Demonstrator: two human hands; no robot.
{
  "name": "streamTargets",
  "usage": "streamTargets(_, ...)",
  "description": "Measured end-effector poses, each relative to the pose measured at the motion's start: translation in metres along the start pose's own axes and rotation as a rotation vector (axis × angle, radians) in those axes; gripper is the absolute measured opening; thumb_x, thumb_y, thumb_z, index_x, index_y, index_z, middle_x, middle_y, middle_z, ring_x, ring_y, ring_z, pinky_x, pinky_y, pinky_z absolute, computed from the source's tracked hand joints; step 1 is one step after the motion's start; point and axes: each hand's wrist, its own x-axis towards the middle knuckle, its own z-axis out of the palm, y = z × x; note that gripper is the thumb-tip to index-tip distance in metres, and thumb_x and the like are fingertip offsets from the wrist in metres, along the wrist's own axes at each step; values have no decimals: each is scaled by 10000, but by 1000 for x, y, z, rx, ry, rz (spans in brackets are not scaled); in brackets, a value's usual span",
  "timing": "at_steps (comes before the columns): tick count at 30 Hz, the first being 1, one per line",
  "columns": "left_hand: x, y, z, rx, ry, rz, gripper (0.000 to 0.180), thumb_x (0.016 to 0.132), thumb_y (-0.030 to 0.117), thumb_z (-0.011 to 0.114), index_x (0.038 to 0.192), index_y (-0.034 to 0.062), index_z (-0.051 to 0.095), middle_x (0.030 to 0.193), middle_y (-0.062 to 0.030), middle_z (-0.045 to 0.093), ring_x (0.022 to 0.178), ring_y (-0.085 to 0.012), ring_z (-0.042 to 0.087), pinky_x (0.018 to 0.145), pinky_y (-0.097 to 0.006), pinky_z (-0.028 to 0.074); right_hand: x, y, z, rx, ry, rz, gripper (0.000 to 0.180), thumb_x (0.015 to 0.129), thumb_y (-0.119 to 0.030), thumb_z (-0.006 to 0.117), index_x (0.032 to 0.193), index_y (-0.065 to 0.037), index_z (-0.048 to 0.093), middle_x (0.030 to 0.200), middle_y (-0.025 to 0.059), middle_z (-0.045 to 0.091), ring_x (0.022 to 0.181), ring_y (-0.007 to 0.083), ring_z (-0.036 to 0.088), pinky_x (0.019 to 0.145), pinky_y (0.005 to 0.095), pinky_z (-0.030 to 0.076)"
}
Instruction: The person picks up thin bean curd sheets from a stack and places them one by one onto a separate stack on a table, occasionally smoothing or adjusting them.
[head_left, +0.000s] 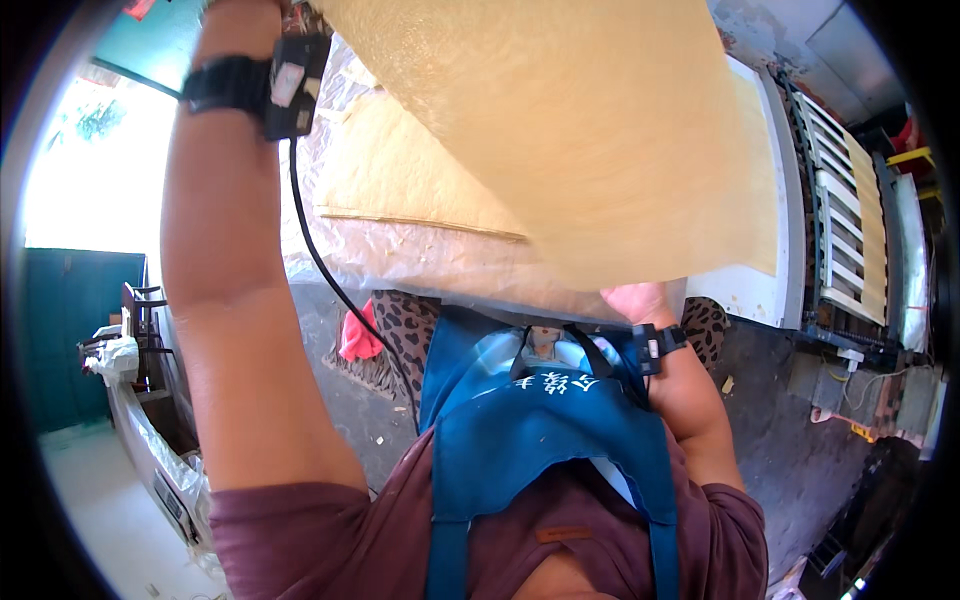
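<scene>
A large, thin, pale yellow sheet (570,130) is spread in the air in front of me, its surface smeared by motion. My right hand (637,299) is closed at the sheet's near lower edge, with its fingers partly behind it. My left arm stretches far forward, and only the base of my left hand (240,22) shows at the top edge; its fingers are cut off. Under the raised sheet, a flat stack of similar yellow sheets (410,175) lies on the plastic-covered table (370,255).
To the right stands a slatted white conveyor rack (838,205) bearing a yellow strip, beside a white board (765,298). A pink cloth (358,332) is by the table's near edge. A black cable (325,255) hangs from my left wrist device. At the left are a chair (145,315) and a teal panel (75,320).
</scene>
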Motion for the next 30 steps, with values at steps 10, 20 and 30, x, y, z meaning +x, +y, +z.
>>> streamTargets(10,-280,-98,188,-1182,275,-1452,326,814,181,647,1085,21,562,1023,-120,609,892,-248,610,702,-356,532,-11,-84,28,-30,-164,-144,923,780,-726,391,1308,30,357,1332,222,419,1250,453,345,973,548,357)
streamTargets(20,-359,-78,183,-1237,85,-1650,308,832,206,645,1083,47,566,1009,-65,629,860,-228,623,681,-343,542,63,-106,4,-558,246,-205,604,822,-384,647,1220,30,461,1160,125,571,1075,241,549,880,357,464)
streamTargets(30,-376,-104,168,-983,48,-1787,236,830,214,634,1014,83,565,890,-42,609,739,-176,608,551,-275,504,28,-75,-29,-1101,673,-431,243,750,-193,699,814,37,651,700,30,615,645,88,526,595,236,429)
